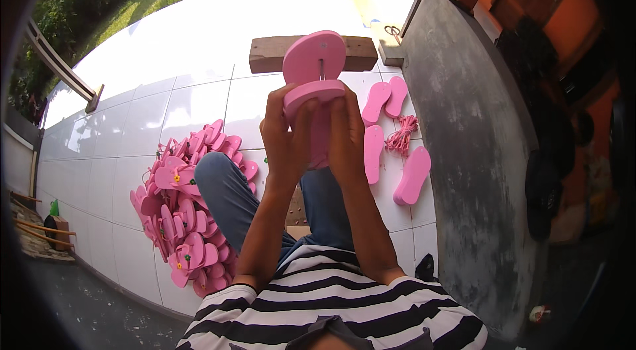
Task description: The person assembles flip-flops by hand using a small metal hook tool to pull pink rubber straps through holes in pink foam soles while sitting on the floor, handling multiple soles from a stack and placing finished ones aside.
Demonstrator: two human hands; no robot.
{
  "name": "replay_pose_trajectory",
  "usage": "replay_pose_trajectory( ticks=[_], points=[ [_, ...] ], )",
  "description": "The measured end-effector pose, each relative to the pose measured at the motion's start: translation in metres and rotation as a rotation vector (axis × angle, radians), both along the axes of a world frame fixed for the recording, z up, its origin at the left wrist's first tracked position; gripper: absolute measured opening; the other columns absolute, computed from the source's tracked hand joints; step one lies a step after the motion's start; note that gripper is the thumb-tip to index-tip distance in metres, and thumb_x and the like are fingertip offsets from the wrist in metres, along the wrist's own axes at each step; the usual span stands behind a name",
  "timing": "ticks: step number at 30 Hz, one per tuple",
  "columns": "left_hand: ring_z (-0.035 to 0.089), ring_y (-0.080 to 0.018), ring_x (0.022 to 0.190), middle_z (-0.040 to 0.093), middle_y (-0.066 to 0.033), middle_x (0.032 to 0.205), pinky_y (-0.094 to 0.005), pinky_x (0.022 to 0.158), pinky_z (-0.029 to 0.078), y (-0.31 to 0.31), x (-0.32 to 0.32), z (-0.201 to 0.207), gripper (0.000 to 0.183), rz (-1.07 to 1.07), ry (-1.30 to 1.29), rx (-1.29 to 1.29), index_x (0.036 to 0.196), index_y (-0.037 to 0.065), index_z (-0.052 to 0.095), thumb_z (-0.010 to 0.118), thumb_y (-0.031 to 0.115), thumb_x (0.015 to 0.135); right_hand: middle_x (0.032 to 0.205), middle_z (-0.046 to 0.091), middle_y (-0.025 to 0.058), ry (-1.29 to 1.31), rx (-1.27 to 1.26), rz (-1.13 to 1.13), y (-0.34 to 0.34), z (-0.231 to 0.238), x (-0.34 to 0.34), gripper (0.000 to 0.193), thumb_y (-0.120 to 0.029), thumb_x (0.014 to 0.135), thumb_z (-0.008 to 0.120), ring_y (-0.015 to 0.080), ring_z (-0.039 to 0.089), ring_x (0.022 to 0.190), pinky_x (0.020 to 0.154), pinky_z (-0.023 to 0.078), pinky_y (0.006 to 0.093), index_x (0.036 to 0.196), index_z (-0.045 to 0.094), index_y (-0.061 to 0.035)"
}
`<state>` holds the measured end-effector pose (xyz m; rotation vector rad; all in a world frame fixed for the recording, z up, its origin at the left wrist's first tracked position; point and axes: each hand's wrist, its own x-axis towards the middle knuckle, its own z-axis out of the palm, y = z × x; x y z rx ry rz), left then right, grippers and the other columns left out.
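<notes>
Both my hands grip a pink foam flip-flop sole [313, 90] in front of me, its rounded end bent up toward me. My left hand [283, 128] closes on its left side, thumb pressed on the near face. On the right side my right hand [346, 128] holds it the same way. Just beyond stands another rounded pink sole piece [311, 55], with a thin metal rod [322, 70] between the two pieces. Whether they belong to one sole, I cannot tell. Behind them a wooden block [265, 55] lies across the white tiles.
At left lies a big heap of pink flip-flops [192, 217], some with small flowers. To the right are loose pink soles [373, 154], a bundle of pink straps [402, 134] and a small sole stack [412, 176]. A grey ledge [457, 151] runs along the right. Scissors [392, 30] lie farther back.
</notes>
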<state>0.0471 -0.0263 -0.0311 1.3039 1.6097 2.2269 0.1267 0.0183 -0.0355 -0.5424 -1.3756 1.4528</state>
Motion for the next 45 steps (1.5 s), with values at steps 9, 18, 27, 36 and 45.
replay_pose_trajectory(
  ticks=[9, 18, 27, 36, 45],
  points=[
    [0.063, -0.0185, 0.088, 0.063, -0.0123, 0.1, -0.0311, 0.078, 0.051, 0.0, -0.008, -0.015, 0.031, 0.042, 0.065, -0.003, 0.113, -0.001, 0.051, 0.064, 0.018, 0.093, 0.12, 0.06, 0.0119, -0.183, 0.138, 0.01, 0.005, -0.009, 0.01, 0.036, -0.024, 0.106, 0.04, 0.0175, 0.057, 0.109, 0.093, 0.045, 0.0319, 0.135, 0.048, -0.0039],
    [0.056, -0.0169, 0.096, 0.056, -0.0092, 0.106, -0.0313, 0.085, 0.047, 0.007, -0.014, -0.01, 0.039, -0.011, 0.033, -0.008, 0.118, -0.001, 0.049, 0.062, 0.028, 0.095, 0.13, 0.056, 0.0098, -0.071, 0.117, 0.402, 0.039, 0.017, 0.017, 0.058, -0.052, 0.105, 0.03, 0.0189, 0.055, 0.114, 0.098, 0.043, 0.0318, 0.143, 0.042, -0.0097],
    [0.06, -0.0189, 0.098, 0.061, -0.0136, 0.107, -0.0318, 0.084, 0.049, 0.001, -0.008, 0.0, 0.035, 0.004, -0.006, -0.068, 0.12, -0.003, 0.049, 0.058, 0.022, 0.097, 0.104, 0.061, 0.0051, -0.019, -0.033, 0.201, 0.02, 0.003, -0.001, 0.039, -0.034, 0.108, 0.035, 0.01, 0.053, 0.099, 0.088, 0.045, 0.0283, 0.124, 0.055, -0.0044],
    [0.07, -0.0217, 0.078, 0.07, -0.0162, 0.092, -0.0303, 0.068, 0.053, -0.004, 0.002, -0.002, 0.028, 0.137, 0.123, 0.008, 0.119, 0.001, 0.054, 0.063, 0.013, 0.095, 0.092, 0.062, 0.0031, -0.067, -0.024, 0.056, 0.006, -0.002, 0.004, 0.038, -0.034, 0.107, 0.041, 0.0087, 0.054, 0.081, 0.072, 0.048, 0.027, 0.116, 0.06, -0.0022],
    [0.061, -0.0103, 0.086, 0.066, -0.008, 0.097, -0.0256, 0.075, 0.049, -0.077, 0.044, -0.034, 0.028, -0.16, -0.137, -0.273, 0.114, -0.001, 0.056, 0.064, 0.019, 0.096, 0.104, 0.068, 0.0173, -0.331, 0.028, -0.001, -0.075, -0.03, 0.079, 0.034, -0.021, 0.097, 0.063, 0.0216, 0.069, 0.089, 0.077, 0.054, 0.0334, 0.122, 0.057, 0.0021]
  ],
)
